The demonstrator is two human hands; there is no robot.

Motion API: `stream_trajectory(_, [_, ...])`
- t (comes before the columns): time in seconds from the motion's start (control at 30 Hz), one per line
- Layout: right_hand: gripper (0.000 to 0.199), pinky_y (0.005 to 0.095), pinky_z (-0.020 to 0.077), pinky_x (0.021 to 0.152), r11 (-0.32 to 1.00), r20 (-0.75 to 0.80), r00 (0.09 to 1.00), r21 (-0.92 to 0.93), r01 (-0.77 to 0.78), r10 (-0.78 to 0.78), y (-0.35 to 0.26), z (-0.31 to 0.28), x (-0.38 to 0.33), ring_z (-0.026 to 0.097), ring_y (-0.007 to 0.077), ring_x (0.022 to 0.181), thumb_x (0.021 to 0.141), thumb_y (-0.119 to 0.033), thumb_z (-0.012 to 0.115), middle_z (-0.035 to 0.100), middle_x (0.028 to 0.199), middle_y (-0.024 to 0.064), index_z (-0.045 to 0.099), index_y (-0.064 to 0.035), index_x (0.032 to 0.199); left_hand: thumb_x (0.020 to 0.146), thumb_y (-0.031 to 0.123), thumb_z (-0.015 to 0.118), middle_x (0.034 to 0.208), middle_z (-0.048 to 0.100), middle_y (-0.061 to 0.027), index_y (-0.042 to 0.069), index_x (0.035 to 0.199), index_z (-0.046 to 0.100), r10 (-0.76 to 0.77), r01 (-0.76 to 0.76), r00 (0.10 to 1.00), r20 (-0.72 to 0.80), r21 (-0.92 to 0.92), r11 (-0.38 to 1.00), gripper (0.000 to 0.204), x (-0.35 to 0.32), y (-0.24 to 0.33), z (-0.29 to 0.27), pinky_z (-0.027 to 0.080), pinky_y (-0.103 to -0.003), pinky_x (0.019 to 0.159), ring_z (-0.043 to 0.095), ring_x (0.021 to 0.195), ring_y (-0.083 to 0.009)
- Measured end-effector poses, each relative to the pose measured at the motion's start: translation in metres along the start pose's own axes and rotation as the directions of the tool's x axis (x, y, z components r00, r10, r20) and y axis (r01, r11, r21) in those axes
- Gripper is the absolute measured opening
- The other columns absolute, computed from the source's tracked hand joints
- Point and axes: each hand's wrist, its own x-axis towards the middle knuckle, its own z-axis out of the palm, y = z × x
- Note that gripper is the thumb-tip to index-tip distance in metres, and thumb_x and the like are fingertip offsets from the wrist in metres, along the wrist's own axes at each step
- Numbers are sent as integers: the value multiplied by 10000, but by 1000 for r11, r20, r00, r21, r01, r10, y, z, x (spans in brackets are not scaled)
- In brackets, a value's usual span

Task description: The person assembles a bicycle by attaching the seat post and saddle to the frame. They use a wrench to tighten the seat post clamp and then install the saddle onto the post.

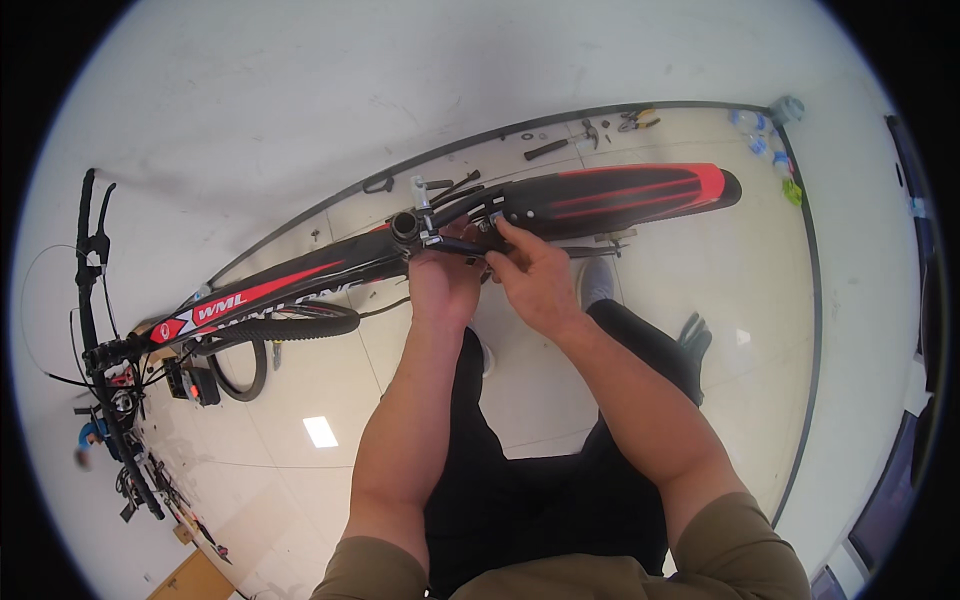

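A black and red bicycle frame stretches across in front of me, and its round seat tube is open at the top with no saddle on it. Behind the tube a black rear mudguard with red trim reaches to the right. My left hand is turned up against the underside of the frame beside the seat tube; its fingers are hidden there. At the front end of the mudguard, my right hand pinches with thumb and fingers by the black frame stays. Whatever lies between those fingertips is too small to name.
Along the wall lie a hammer, pliers and several small parts. Plastic bottles are in the far right corner. A grey glove rests on the floor by my leg. The handlebar stands at the left.
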Motion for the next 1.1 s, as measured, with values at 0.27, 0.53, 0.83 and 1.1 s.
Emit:
stream_trajectory(0.27, [481, 259, 545, 702, 999, -1, 999, -14, 42, -42, 9, 1, 3, 664, 105, 745, 909, -25, 674, 702, 850, 75, 562, 15, 1375, 985, 367, 565, 1163, 617, -52, 135, 1163, 616, -32, 30, 999, 40, 40, 999, 296, -5, -4, 8, 341, -487, 1058, 537, 1102, -248])
stream_trajectory(0.53, [476, 276, 538, 677, 996, -34, 999, 77, 35, -32, 12, 4, 3, 659, 121, 704, 892, -40, 696, 703, 822, 98, 581, 18, 1350, 978, 320, 553, 1154, 628, -47, 110, 1080, 658, -12, 26, 995, 101, -142, 989, 255, -2, -2, 4, 377, -468, 1025, 534, 1096, -247])
stream_trajectory(0.83, [465, 283, 540, 666, 996, -51, 995, 36, 86, -84, 16, 4, 3, 676, 138, 689, 895, -57, 694, 704, 785, 126, 584, 26, 1339, 953, 247, 594, 1109, 649, -35, 110, 1079, 664, -41, 51, 991, 126, -83, 995, 199, -3, -2, 6, 395, -459, 1009, 538, 1080, -234])
stream_trajectory(1.1, [468, 285, 536, 659, 996, -55, 995, 31, 82, -80, 14, 4, 3, 672, 139, 686, 891, -57, 692, 702, 784, 126, 586, 24, 1339, 950, 219, 615, 1097, 648, -47, 107, 1068, 675, -71, 84, 990, 119, -105, 991, 173, -5, -1, 10, 413, -447, 1003, 559, 1044, -242])
